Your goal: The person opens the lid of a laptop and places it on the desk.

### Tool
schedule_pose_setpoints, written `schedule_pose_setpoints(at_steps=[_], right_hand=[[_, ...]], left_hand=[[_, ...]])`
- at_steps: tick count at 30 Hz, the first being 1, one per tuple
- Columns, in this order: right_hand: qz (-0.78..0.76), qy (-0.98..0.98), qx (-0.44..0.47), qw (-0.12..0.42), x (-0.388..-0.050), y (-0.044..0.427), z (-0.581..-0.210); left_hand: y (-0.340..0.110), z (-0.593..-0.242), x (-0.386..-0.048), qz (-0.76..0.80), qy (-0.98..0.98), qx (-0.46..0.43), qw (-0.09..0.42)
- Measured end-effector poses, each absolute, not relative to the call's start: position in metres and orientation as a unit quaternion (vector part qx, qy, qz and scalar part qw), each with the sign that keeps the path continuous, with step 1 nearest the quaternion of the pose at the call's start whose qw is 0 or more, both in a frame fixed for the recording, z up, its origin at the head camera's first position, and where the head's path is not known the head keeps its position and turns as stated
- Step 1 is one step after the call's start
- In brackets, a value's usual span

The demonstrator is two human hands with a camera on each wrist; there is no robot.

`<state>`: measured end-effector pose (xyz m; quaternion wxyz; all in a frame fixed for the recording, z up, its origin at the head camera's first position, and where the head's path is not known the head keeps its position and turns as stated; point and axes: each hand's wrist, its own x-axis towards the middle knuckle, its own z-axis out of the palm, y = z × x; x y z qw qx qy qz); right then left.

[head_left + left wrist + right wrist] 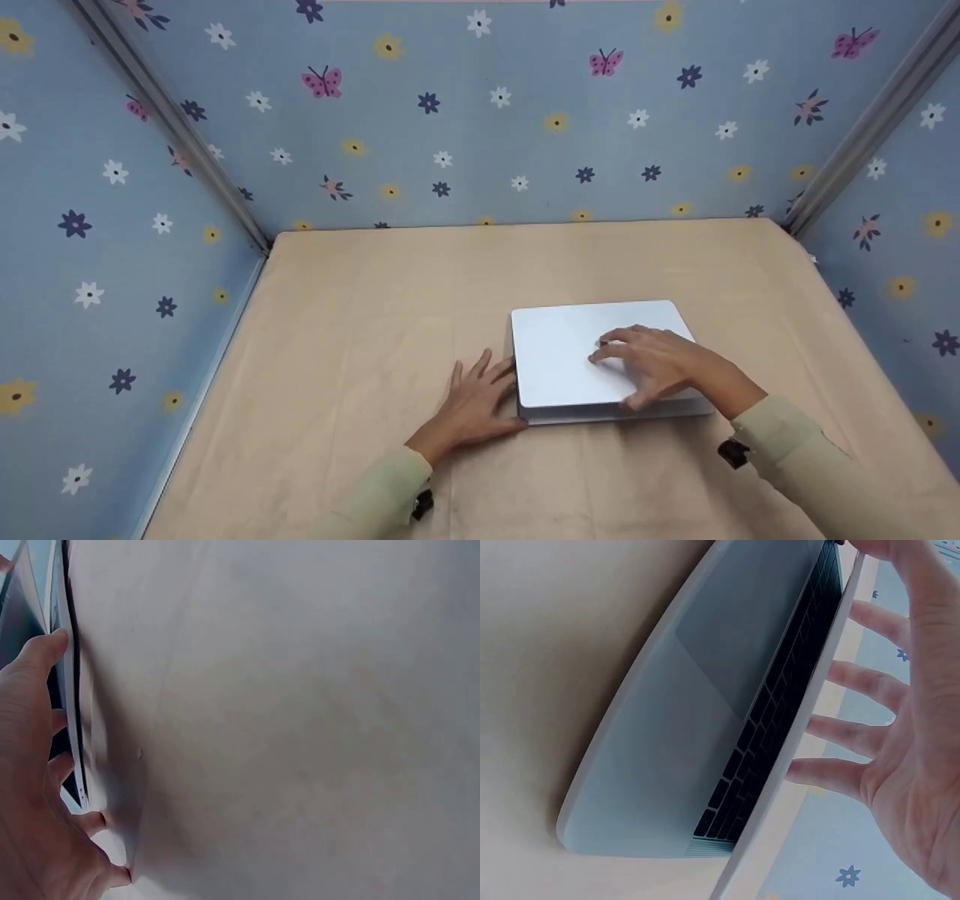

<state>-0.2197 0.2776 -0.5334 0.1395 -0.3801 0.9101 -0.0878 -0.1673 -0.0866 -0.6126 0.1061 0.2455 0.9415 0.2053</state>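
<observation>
A silver laptop lies on the table, its lid raised only a little above the base. Dark keys show in the gap in the right wrist view. My right hand holds the lid near its front edge, with spread fingers on the outer face and the thumb at the edge. At the laptop's left side, my left hand rests with fingers spread. Its thumb touches the base edge near the front corner. Part of the lid is hidden beneath my right hand.
A beige cloth covers the table. Blue panels with flowers and butterflies stand at the back and both sides, with grey metal posts at the corners. Both sleeves are pale green.
</observation>
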Motion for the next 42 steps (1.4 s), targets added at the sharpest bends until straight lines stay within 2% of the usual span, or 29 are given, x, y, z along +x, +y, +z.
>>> schedule_pose_setpoints(at_steps=[14,42], right_hand=[[-0.089,0.906,-0.391,0.137,-0.223,0.277,-0.528],[-0.106,0.897,-0.384,0.189,-0.231,0.275,-0.515]], left_hand=[[-0.088,-0.612,-0.169,0.194,0.94,0.258,0.11],[-0.083,-0.609,-0.17,0.211,0.939,0.242,0.12]])
